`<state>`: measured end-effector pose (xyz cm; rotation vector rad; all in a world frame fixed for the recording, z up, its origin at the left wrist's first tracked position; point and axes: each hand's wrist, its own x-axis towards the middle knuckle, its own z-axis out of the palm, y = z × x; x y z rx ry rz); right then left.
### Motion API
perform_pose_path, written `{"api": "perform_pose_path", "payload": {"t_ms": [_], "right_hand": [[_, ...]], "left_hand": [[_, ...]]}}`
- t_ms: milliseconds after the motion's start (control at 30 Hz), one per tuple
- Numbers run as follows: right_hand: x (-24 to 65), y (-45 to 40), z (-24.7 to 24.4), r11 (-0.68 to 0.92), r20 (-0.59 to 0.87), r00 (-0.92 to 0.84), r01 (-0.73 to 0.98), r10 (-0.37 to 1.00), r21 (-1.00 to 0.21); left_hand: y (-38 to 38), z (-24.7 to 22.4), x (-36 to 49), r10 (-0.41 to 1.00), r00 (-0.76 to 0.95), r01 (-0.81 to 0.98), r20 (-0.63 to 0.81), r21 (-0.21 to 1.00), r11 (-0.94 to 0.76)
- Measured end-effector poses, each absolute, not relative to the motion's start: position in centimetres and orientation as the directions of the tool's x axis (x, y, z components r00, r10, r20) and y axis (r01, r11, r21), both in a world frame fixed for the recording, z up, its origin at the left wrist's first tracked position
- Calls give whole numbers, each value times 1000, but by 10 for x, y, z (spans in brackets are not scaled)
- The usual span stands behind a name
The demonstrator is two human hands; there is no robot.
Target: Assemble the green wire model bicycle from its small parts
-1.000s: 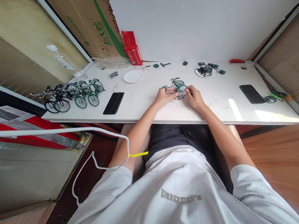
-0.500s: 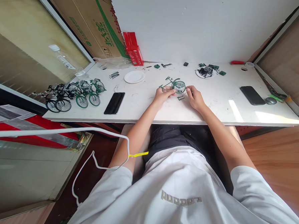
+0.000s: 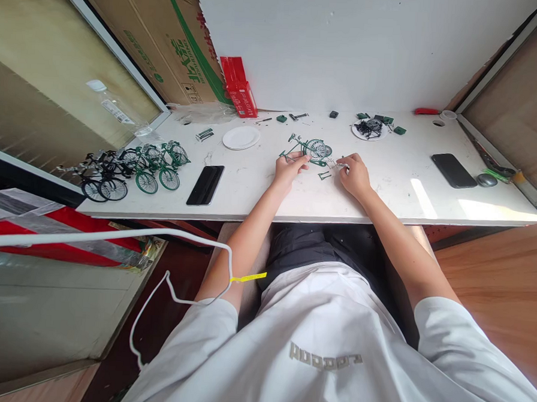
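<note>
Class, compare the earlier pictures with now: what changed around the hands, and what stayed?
The left hand has shifted slightly left with the green bicycle, still held but turned. The right hand has moved right, away from it. The white plate and red box stayed put.

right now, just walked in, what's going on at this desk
A person's left hand holds a green miniature bicycle just above the white desk. Their right hand is beside it, fingers near small loose parts; whether it grips one is hard to tell. More miniature bicycles, green and black, stand at the left end. Farther back on the right, a white plate holds black pieces.
</note>
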<state>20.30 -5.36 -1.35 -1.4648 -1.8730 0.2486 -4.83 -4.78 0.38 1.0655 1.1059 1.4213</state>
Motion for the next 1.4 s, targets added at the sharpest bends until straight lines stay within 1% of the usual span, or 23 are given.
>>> {"api": "perform_pose_path", "payload": {"t_ms": [133,300,467,633,800,1000,1100,1200,1300,1400], "right_hand": [[202,-55,-11,367,421,-134,757,897,-541],[200,-60,-9,381,358,-206,754,911,-535],[199,-65,-4,318,295,-179,782,938,-537],[195,-65,-2,234,248,-124,841,961,-488],[194,-64,-4,267,267,-157,851,951,-452],[193,-68,-2,265,241,-173,863,955,-430],[192,-70,-1,306,286,-190,839,939,-450],[191,-70,-1,413,354,-264,783,897,-464],[190,-68,-3,477,341,-347,751,873,-457],[190,-66,-5,471,309,-363,764,879,-442]], "left_hand": [[-48,4,-48,993,-101,-209,67,974,-87],[-49,5,-49,994,-85,-210,64,974,-81],[-51,7,-48,995,-82,-214,55,974,-72],[-51,7,-48,995,-84,-204,53,976,-69],[-51,7,-47,995,-88,-202,53,977,-70],[-49,5,-48,995,-77,-208,55,976,-70],[-48,4,-48,995,-80,-202,59,977,-74],[-48,3,-48,995,-78,-205,68,975,-82],[-49,4,-48,995,-76,-209,68,974,-83],[-51,8,-47,996,-77,-197,53,978,-67]]}}
